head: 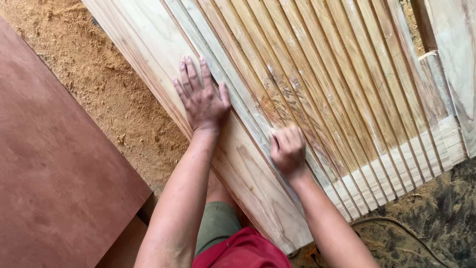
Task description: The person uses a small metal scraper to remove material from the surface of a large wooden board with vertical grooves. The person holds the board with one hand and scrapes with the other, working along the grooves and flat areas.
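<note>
**woodnoob:** what's each hand doing on that slatted wooden panel [317, 84]?

**sawdust_sam:** left hand [202, 97] lies flat on the wide side board, fingers spread and straight, looks like it's pinning the panel so it doesn't slide. right hand [287, 149] is curled into a fist down in the grooves, probably pressing something small, can't tell what. panel lies slanted over the sawdust floor [99, 74], with a reddish plywood sheet [54, 168] off to the left

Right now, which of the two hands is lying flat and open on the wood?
The left hand, fingers spread flat on the panel's plain side rail. The right hand is curled into a fist on the grooved slats.
</note>
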